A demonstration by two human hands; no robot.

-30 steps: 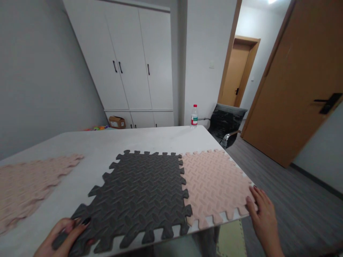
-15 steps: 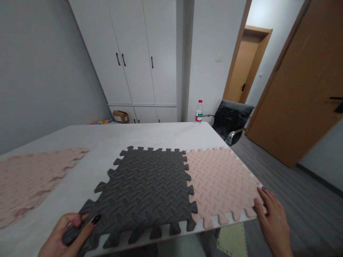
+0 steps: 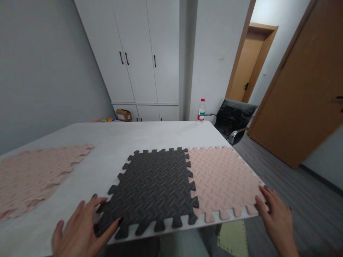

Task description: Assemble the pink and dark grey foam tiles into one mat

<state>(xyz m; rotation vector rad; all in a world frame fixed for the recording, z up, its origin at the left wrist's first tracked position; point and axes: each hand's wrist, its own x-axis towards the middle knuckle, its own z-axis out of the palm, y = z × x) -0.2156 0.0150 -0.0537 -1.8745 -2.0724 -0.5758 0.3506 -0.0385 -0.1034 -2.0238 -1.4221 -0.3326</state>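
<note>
A black foam puzzle mat (image 3: 158,182) lies flat on the white table, its right side meeting a pink foam puzzle mat (image 3: 222,178) along the toothed edge. At the black mat's near left corner is my left hand (image 3: 83,228), fingers spread, thumb and index finger touching the mat's edges. My right hand (image 3: 277,214) has its thumb and fingers on the near right corner of the pink mat, gripping it at the table's edge. Some of its fingers are hidden.
Another pink foam mat (image 3: 40,175) lies on the left of the white table (image 3: 107,137). A bottle with a red cap (image 3: 200,112) stands at the far right corner. Beyond are a black chair (image 3: 234,117) and a cardboard box (image 3: 123,115). A pale yellow mat (image 3: 233,237) shows below the table.
My left hand has loosened from the black mat's corner and spread its fingers; that corner now lies flatter. My right hand stays on the pink mat's corner. The view has shifted slightly.
</note>
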